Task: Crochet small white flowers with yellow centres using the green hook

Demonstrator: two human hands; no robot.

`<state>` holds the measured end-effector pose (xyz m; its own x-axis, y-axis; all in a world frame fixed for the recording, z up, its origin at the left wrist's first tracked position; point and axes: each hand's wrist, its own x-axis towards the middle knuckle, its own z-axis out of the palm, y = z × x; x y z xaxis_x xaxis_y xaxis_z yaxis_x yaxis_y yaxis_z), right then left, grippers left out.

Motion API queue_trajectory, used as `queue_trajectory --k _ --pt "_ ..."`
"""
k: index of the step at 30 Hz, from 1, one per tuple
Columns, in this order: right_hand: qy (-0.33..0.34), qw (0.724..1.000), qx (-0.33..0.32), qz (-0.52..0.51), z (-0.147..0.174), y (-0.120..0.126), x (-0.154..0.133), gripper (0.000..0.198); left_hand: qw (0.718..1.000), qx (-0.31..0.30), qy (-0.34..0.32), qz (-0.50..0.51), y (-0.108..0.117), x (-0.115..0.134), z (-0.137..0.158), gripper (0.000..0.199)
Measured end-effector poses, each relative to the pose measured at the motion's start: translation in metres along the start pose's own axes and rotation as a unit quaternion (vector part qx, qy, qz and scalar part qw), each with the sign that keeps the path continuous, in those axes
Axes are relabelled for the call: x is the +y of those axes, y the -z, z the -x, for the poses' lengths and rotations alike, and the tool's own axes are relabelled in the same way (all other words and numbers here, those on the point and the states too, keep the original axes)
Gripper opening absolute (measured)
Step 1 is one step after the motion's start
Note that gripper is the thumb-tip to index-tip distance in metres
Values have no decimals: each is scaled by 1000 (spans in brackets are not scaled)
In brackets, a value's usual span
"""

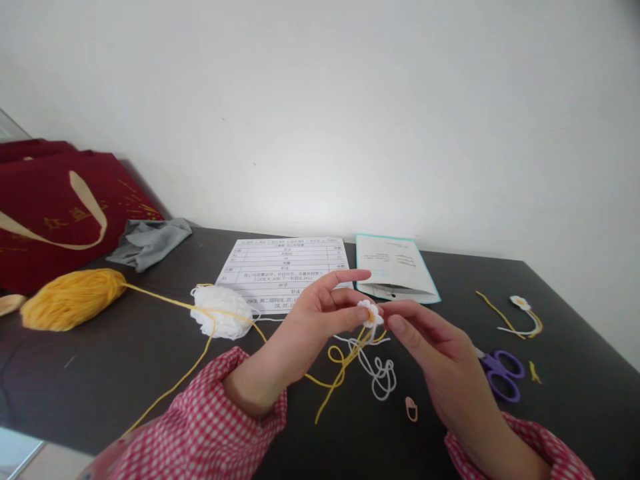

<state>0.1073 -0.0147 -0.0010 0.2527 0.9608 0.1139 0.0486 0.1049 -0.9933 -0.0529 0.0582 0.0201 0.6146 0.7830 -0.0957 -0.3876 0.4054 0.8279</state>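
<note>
A small crocheted flower (pixel 371 314) with white petals and a yellow centre is held up over the dark table. My left hand (pixel 325 310) pinches its left edge between thumb and fingers, with the index finger stretched out above. On the other side, the fingertips of my right hand (pixel 435 343) close on the flower's right edge. White yarn (pixel 383 380) and yellow yarn (pixel 341 357) hang from the flower and lie in loose loops beneath it. A pink stitch marker (pixel 411 409) lies on the table near my right wrist.
Left are a yellow yarn skein (pixel 75 299), a white yarn ball (pixel 223 311), a grey cloth (pixel 153 241) and red bags (pixel 65 207). A printed sheet (pixel 255 267) and a white packet (pixel 395 263) lie behind. Right are purple scissors (pixel 503 375), another crocheted flower (pixel 521 303) and yarn scraps (pixel 535 373).
</note>
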Motion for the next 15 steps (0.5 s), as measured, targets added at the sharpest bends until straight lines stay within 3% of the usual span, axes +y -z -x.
queue_trajectory --k 3,8,15 --pt "-13 999 -37 -11 0 -3 -1 12 1000 3 -7 -6 -1 -2 -1 42" --pt "-22 999 -39 -28 0 -4 2 15 1000 7 -3 -2 0 -1 -1 41" --pt "14 998 -46 -46 -1 0 -3 16 1000 -14 13 9 2 1 1 41"
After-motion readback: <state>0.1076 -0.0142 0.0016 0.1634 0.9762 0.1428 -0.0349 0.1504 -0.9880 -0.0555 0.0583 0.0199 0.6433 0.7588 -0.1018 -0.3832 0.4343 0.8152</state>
